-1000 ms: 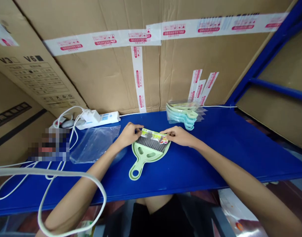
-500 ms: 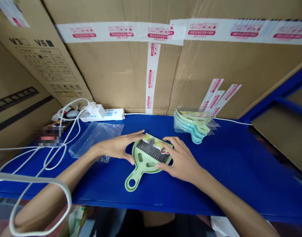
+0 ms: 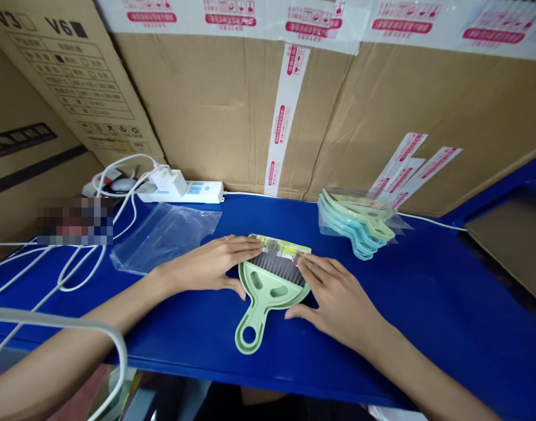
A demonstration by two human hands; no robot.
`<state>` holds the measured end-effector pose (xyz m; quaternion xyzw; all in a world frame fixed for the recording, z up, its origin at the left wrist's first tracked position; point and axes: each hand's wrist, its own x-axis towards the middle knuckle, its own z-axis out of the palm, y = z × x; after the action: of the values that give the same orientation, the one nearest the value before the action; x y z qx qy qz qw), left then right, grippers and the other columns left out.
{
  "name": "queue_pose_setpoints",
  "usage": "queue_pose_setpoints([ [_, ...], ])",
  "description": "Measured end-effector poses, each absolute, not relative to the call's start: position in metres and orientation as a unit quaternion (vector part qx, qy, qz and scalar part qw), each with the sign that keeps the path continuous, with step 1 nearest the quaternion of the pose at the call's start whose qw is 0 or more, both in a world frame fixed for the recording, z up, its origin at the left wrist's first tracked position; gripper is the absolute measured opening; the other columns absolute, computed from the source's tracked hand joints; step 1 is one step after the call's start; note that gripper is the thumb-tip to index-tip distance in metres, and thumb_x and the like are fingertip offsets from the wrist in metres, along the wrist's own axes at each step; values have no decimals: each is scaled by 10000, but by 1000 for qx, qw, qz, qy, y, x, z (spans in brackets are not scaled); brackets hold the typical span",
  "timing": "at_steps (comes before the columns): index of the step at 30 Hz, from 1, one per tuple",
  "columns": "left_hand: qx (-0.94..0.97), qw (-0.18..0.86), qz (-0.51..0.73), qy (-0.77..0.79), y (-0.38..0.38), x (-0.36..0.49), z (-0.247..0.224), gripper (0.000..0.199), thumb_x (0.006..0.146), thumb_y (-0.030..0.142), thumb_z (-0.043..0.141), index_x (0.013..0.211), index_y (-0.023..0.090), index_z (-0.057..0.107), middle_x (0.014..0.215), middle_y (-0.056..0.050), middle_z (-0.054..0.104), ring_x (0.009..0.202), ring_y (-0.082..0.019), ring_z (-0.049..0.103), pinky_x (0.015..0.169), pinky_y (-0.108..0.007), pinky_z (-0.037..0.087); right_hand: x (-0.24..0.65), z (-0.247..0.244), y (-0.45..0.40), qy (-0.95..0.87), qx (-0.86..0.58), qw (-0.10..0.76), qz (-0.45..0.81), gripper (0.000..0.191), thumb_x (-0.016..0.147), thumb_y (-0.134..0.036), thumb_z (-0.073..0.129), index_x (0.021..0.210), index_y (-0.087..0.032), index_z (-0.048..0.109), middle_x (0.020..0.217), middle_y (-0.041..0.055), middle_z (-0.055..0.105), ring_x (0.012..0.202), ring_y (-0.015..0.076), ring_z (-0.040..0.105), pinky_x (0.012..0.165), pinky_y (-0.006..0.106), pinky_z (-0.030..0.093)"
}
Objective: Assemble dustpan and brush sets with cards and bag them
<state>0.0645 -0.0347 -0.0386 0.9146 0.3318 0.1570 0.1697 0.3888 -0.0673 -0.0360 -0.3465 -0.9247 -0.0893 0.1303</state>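
The green dustpan (image 3: 266, 300) is set on the worktop (image 3: 429, 292), near the middle of its front edge, with the handle (image 3: 258, 318) turned toward that edge and the wide end toward the back. Dark bristles (image 3: 276, 269) are laid across the wide end, and a printed label (image 3: 287, 247) is seen beyond them.

The left hand (image 3: 215, 263) is laid at the left corner of the label, fingers outstretched and close together, thumb held apart beside the dustpan. The right hand (image 3: 338, 298) is spread, its fingertips rested at the right end of the bristles, its thumb set apart just off the dustpan's side. Nothing is seen pinched by either hand; whether weight is put on the bristles cannot be told.

Light, equal pressure is best applied from both corners, so that the dustpan is not swung askew, the bristles bent or the label creased. The thumbs can be used as side stops. The clear bag (image 3: 162, 237), lying near the left hand, is best not dragged by the wrist; the wrapped stack (image 3: 355, 225) is placed near the back edge, right of its middle
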Motion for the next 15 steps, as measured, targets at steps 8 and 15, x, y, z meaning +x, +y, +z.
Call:
queue_pose_setpoints([
  [8,913,155,187,328,-30,59,-40,849,818,657,828,1539,258,620,1570,-133,613,1498,-327,558,1303,-481,412,390,-42,-60,-918,-366,124,-84,873,939,-808,599,1437,-98,701,1442,245,693,1364,415,645,1081,555,564],
  [15,916,135,180,333,-29,60,-42,805,841,677,789,1507,248,647,1530,-144,651,1470,-337,587,1292,-507,409,391,-41,-56,-928,-341,125,-81,777,1012,-720,566,1364,-48,736,1402,247,716,1347,398,665,1081,562,573],
])
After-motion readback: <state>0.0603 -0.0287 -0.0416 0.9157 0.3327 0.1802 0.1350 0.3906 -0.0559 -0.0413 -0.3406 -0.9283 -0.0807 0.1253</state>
